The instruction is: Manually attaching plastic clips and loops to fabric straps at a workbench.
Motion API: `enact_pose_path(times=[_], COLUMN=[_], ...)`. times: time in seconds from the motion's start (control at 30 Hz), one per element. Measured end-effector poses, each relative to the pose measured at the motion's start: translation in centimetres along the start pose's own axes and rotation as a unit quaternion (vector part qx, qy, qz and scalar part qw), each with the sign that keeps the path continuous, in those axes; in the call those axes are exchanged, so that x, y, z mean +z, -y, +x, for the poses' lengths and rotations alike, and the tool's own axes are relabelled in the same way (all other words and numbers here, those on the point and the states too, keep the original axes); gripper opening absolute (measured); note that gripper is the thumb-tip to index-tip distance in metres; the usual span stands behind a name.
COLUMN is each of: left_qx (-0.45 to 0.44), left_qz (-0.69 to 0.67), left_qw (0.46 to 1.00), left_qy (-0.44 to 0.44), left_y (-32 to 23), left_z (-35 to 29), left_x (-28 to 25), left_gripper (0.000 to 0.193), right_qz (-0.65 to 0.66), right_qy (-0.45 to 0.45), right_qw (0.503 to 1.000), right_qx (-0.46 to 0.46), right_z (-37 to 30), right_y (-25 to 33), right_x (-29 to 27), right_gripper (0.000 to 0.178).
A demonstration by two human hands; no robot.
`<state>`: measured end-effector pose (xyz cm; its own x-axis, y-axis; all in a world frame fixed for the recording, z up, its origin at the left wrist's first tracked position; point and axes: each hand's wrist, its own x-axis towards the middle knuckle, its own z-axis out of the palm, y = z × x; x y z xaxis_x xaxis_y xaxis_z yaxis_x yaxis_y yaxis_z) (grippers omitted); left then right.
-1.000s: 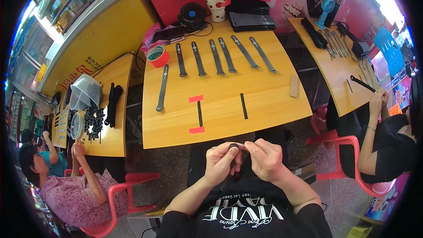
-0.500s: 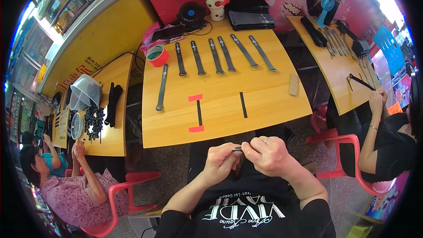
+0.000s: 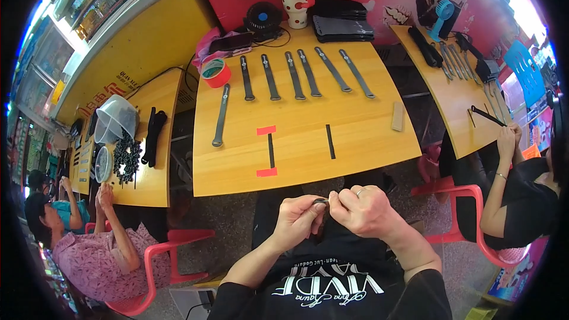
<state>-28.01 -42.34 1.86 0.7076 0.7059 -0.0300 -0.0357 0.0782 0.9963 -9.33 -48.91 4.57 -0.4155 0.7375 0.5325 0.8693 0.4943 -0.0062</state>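
Observation:
In front of my chest, beyond the table's near edge, my left hand (image 3: pixel 298 220) is closed with thumb and fingers pinching a small dark strip (image 3: pixel 320 200). My right hand (image 3: pixel 363 210), with a ring on one finger, is closed at the strip's other end. A thin pale bit shows between the two pinches; most of the strip is hidden by the fingers. On the table, a thin black strip (image 3: pixel 271 151) lies between two pieces of red tape (image 3: pixel 267 130). Another black strip (image 3: pixel 330 141) lies to its right.
Several grey straps (image 3: pixel 269 77) lie across the wooden table (image 3: pixel 361 160). Red tape roll (image 3: pixel 216 73), fan (image 3: pixel 263 18), spotted tumbler (image 3: pixel 294 0) and dark pouches (image 3: pixel 342 26) stand behind. A tan block (image 3: pixel 398 116) lies right. Other people work at side tables.
My hands stay together at the strip, with the fingers slightly shifted, and a pale bit now shows between them. The table appears a little further right and lower in view.

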Motion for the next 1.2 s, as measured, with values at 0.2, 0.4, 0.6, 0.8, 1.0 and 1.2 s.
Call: enact_pose_path(times=[0.2, 0.4, 0.6, 0.8, 1.0, 1.2], left_qx=[0.026, 0.002, -0.060, -0.039, -0.151, -0.185], left_qz=[0.094, 0.089, -0.114, 0.016, -0.020, -0.013], left_qw=[0.995, 0.996, 0.987, 0.986, 0.950, 0.931], left_qy=[0.006, 0.022, 0.101, 0.160, 0.272, 0.313], left_y=[0.2, 0.4, 0.2, -0.5, -2.5, -2.4], left_z=[-0.1, -0.1, -0.3, 1.8, 3.6, 4.0], left_x=[0.3, 0.7, -0.3, -3.8, -4.9, -5.1], left_gripper=[0.014, 0.022, 0.025, 0.018, 0.018, 0.017], right_qz=[0.122, 0.140, 0.049, 0.031, 0.051, 0.072], right_qy=[0.042, -0.018, -0.063, -0.075, -0.067, -0.041], right_qw=[0.989, 0.983, 0.995, 0.997, 0.995, 0.996], right_qx=[0.068, 0.121, 0.052, -0.016, -0.048, -0.044], right_z=[-0.2, -0.2, 0.1, 0.0, 0.7, 0.7], right_y=[-0.4, -0.3, -0.3, 0.0, 0.2, 0.6], right_x=[0.1, 1.4, 1.1, 1.2, 0.9, 0.9], right_gripper=[0.013, 0.021, 0.026, 0.029, 0.028, 0.027])
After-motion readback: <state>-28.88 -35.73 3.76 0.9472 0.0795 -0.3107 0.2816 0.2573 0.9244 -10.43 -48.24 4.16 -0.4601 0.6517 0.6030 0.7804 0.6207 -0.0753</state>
